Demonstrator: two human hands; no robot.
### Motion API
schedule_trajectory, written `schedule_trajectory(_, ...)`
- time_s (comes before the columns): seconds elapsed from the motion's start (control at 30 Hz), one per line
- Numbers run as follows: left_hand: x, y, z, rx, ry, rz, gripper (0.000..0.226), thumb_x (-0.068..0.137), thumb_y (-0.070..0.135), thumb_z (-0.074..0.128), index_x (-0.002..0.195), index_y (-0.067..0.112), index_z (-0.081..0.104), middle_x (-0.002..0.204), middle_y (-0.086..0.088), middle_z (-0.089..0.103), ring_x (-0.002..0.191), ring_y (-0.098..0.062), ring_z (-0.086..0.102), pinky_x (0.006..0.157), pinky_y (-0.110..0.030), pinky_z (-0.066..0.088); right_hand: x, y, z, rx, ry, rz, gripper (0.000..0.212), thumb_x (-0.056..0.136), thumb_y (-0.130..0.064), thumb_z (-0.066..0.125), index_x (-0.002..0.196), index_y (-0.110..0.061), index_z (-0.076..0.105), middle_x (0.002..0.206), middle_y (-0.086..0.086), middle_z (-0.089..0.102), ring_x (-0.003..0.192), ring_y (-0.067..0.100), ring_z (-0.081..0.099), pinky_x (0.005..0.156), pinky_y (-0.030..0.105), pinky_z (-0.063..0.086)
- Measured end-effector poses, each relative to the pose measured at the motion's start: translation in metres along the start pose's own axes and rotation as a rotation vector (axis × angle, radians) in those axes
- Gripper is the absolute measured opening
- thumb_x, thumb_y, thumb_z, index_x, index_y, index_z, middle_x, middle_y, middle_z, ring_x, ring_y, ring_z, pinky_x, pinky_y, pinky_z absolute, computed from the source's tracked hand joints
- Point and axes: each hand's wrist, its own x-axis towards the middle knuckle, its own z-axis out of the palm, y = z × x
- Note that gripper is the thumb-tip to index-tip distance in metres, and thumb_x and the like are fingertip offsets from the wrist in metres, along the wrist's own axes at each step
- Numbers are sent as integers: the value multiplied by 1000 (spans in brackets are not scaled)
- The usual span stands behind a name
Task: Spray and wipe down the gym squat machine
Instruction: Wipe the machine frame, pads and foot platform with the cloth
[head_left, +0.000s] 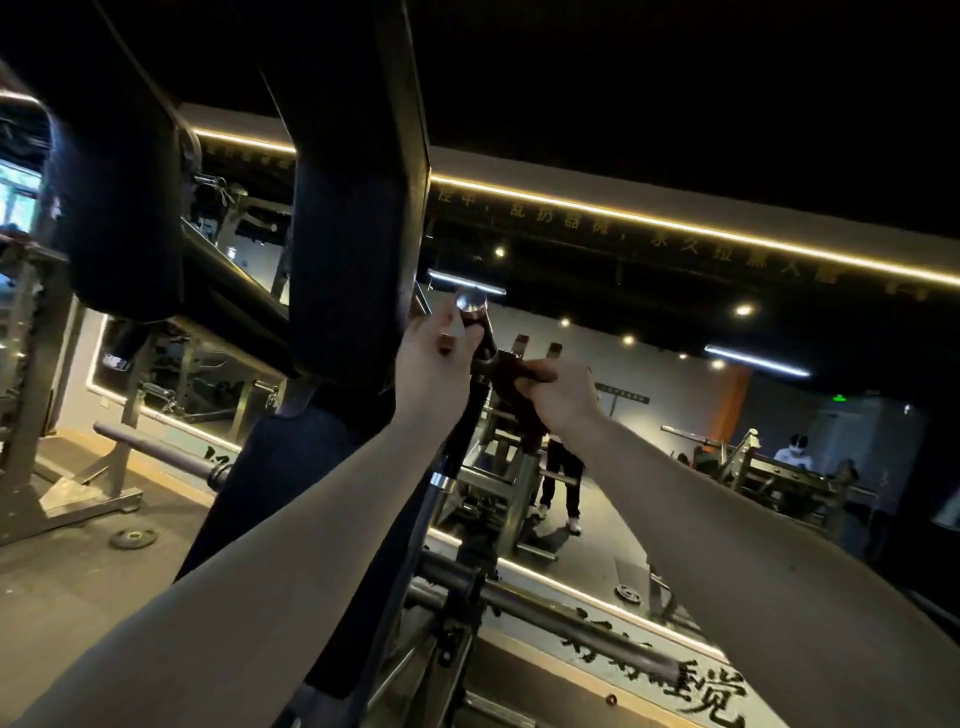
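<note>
The squat machine's two black shoulder pads (358, 218) hang at upper left, with its back pad (280, 467) below them. A black handle bar (467, 421) with a chrome end cap (470, 300) rises in the middle of the view. My left hand (434, 364) grips the handle just below the cap. My right hand (563, 395) holds a dark red cloth (511, 376) bunched against the handle's bracket, slightly lower and to the right. No spray bottle is in view.
A chrome weight horn (550, 621) juts right from the machine's frame below my arms. A mirror wall (649, 415) stands behind, reflecting a standing person (563, 483). A steel rack (36, 415) and a weight plate (132, 538) sit on the floor at left.
</note>
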Motion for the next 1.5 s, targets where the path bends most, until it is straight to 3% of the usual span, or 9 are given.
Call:
schedule_trajectory(0.13,-37,-20,9,-16,-157,-108,41,99,39,63,138,29,55,122,11,61,106,-4,63,82,-21,51,-16,-8,-2,351,-73,120,22,96,-12,70,113,-23,76,110,2,75,107,22,68,94,36,55)
schedule_trajectory(0.37,-56,-34,11,-137,-227,-209,36,99,33,66,135,33,60,114,14,71,104,-2,69,78,-15,56,-27,-16,7,395,-211,178,27,96,-5,68,121,-15,73,102,-2,67,92,11,62,72,21,51)
schedule_trajectory(0.57,-47,-46,13,-182,-69,-357,28,95,18,69,121,27,62,104,12,70,94,-2,67,70,-13,50,-13,-6,15,379,-310,164,29,95,2,64,120,-9,74,113,3,70,103,19,67,83,28,56)
schedule_trajectory(0.67,-32,-52,19,-195,79,-433,19,97,17,66,116,21,66,100,8,72,88,-5,68,70,-16,53,12,-1,20,165,-114,93,22,95,-3,67,111,-15,76,115,7,73,103,22,70,84,31,59)
schedule_trajectory(0.77,-13,-58,33,-176,168,-516,25,99,21,65,124,17,68,109,2,71,97,-14,68,69,-18,48,33,6,29,-164,112,-20,36,98,-11,63,132,-21,66,130,2,67,112,23,67,91,36,56)
schedule_trajectory(0.87,6,-63,45,-84,131,-587,26,103,23,59,127,15,66,120,-5,69,112,-24,66,79,-26,45,42,11,35,-244,62,-121,39,101,-10,59,139,-22,62,134,1,66,117,22,66,93,27,50)
schedule_trajectory(1.0,33,-72,59,-23,64,-649,25,105,20,57,126,12,67,123,-7,68,118,-26,64,88,-28,44,49,19,44,-313,75,-267,31,100,-7,61,124,-24,71,106,-1,74,87,14,66,83,38,57)
schedule_trajectory(1.27,65,-104,82,58,4,-767,39,109,9,40,143,-5,50,146,-20,54,136,-33,51,102,-30,42,62,27,49,-304,173,-334,37,93,0,61,117,-24,76,89,-3,74,80,18,67,74,41,57)
schedule_trajectory(1.5,46,-103,82,-83,116,-726,26,105,11,47,118,9,69,117,-11,70,112,-33,64,87,-34,47,56,25,48,-282,176,-317,36,90,-1,61,111,-25,76,89,-5,73,80,20,68,73,50,59)
